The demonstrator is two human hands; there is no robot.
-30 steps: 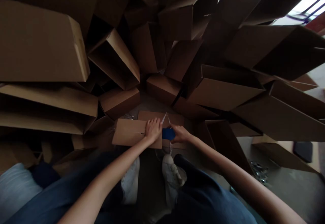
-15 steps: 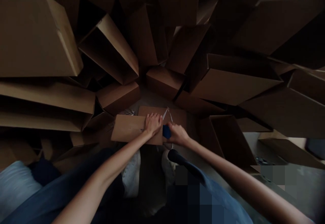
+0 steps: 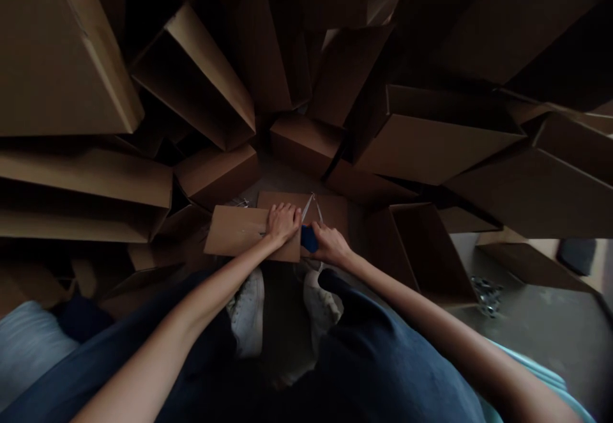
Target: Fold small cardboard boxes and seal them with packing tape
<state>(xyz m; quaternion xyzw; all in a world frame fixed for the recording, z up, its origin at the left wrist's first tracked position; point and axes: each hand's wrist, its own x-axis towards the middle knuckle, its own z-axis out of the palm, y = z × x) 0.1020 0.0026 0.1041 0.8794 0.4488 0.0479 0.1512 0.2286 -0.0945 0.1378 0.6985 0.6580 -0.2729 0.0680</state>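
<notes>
My left hand (image 3: 282, 223) presses flat, fingers together, on a flattened brown cardboard box (image 3: 237, 234). That box overlaps a second cardboard sheet (image 3: 332, 213) lying behind it. My right hand (image 3: 330, 245) grips a blue plastic handle (image 3: 309, 239), and its end is partly hidden by my fingers. Thin pale strapping (image 3: 310, 209) rises from the blue handle in a narrow loop across the far sheet. The two hands are close together, with the blue handle between them.
Large cardboard boxes (image 3: 431, 135) are stacked high and tilted around the far side. White sneakers (image 3: 248, 313) and dark trousers (image 3: 383, 359) lie below my arms. A pile of metal pieces (image 3: 486, 295) sits on the grey floor (image 3: 541, 314) at right.
The whole view has shifted slightly upward and grown darker. My hands and the blue handle remain at the cardboard, with the handle still in my right hand.
</notes>
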